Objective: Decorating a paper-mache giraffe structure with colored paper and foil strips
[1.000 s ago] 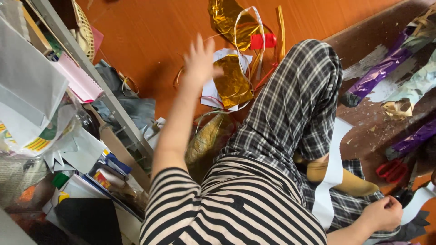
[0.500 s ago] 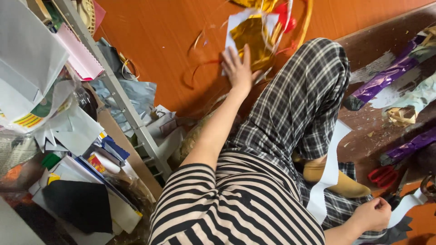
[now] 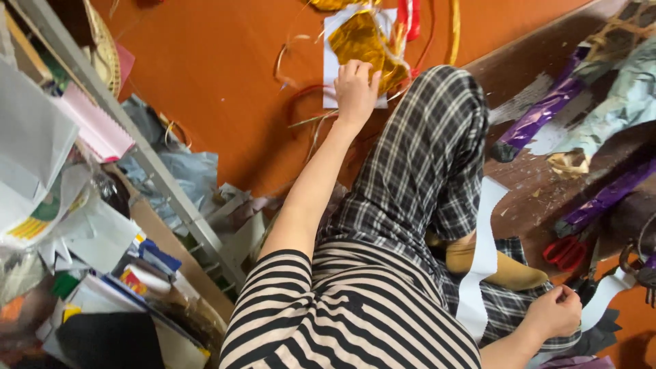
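Observation:
My left hand (image 3: 355,85) reaches out over the orange floor and rests its fingers on a crumpled gold foil piece (image 3: 362,42), which lies on a white paper sheet (image 3: 331,48). My right hand (image 3: 557,311) is low at the right, beside my plaid trouser leg, with its fingers closed on a long white paper strip (image 3: 482,260). The strip runs up across my leg and out to the right past the hand. Red and yellow ribbons (image 3: 413,17) lie tangled just beyond the foil.
A metal shelf frame (image 3: 137,147) crammed with papers, a pink pad (image 3: 96,126) and boxes fills the left. Purple foil strips (image 3: 540,116), crumpled pale paper (image 3: 615,113) and red scissors (image 3: 564,251) lie on a dark wooden board at the right.
My left hand, raised with spread fingers a second ago, has come down onto the gold foil. My right hand has kept its hold on the white strip.

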